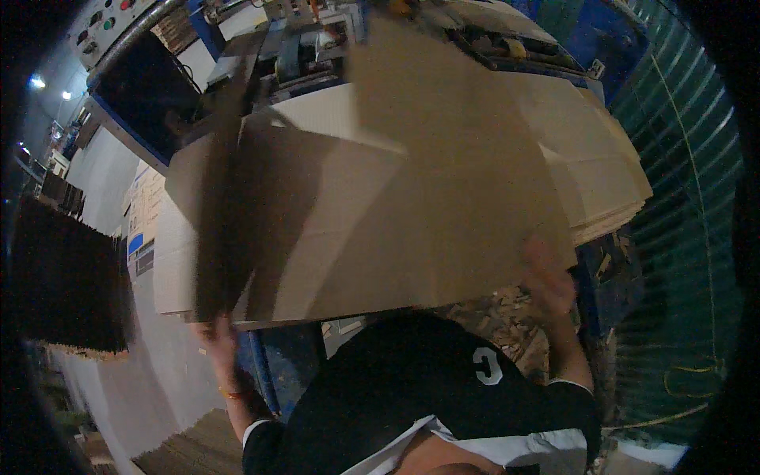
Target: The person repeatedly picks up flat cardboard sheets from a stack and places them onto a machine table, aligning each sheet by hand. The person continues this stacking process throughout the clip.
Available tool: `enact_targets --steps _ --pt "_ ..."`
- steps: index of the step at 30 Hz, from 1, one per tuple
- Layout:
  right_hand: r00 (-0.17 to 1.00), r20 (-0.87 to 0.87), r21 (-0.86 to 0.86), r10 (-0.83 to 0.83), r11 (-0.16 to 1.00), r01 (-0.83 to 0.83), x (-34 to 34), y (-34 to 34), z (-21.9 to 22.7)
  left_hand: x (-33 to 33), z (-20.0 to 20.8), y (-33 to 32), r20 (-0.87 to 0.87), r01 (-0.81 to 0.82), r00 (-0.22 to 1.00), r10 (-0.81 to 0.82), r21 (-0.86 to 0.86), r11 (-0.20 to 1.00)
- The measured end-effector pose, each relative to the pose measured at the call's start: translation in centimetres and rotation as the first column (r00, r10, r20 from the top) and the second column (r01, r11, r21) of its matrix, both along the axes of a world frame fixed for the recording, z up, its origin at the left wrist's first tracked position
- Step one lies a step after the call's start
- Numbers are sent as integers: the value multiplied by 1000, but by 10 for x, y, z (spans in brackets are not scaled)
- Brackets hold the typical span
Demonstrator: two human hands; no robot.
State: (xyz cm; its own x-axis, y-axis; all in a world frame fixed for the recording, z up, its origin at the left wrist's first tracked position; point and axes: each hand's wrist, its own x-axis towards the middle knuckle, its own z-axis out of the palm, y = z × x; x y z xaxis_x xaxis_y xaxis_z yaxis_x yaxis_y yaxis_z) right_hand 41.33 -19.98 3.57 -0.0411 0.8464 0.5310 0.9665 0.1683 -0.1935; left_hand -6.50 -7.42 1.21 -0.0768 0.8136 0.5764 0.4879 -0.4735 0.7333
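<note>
A large brown cardboard sheet is raised in front of me, smeared by motion, over a stack of flat cardboard sheets. At its near left corner, my left hand closes on the bottom of a dark, steeply tilted flap. My right hand is at the near right edge, fingers bent against the cardboard; motion blurs them. Whether the dark flap and the broad panel are one piece, I cannot tell for sure.
Beyond the stack stands a blue machine, with a button panel at far left. Cardboard scraps lie below on the right. A dark stack of sheets is at left; a green corrugated wall rises at right.
</note>
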Motion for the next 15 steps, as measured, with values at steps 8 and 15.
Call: enact_targets --steps 8,15 --pt "908 -22 -284 419 868 -407 -5 36 -16 77 20 11 -743 329 527 -413 -270 905" --pt "869 83 -356 487 829 -431 25 98 -33 78 9 48 -773 318 533 -344 -193 928"
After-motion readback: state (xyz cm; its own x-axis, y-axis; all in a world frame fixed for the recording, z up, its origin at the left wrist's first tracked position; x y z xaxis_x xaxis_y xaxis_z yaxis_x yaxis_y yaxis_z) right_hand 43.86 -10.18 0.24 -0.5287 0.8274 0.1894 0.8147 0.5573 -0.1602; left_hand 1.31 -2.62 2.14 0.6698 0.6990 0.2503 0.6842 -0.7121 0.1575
